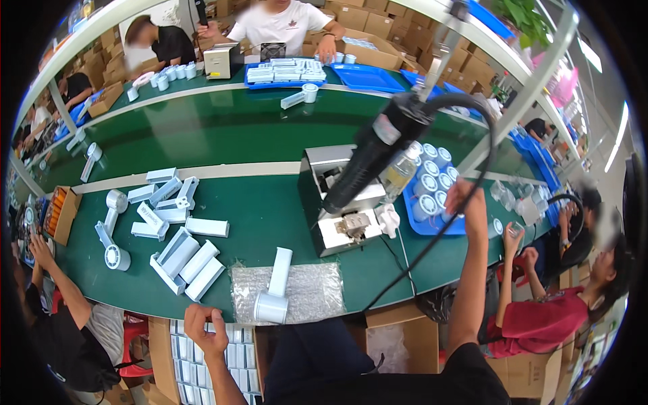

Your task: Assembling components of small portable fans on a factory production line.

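My left hand hovers by the bench's front edge, fingers loosely curled and apart, with nothing in it. Beside it, a pale blue handheld fan lies on a clear bubble-wrap sheet. My right hand is at the blue tray of round pale blue fan heads; a black cable partly covers its fingers, so its grip is unclear. Between my hands, a black electric screwdriver hangs over a metal box-shaped machine. Loose handle shells lie in a heap on the left.
Two more fans lie left of the shells. An oil-like liquid bottle stands behind the machine. A carton of packed handles is below the bench edge. Co-workers sit on both sides and across, where a blue tray holds stacked parts.
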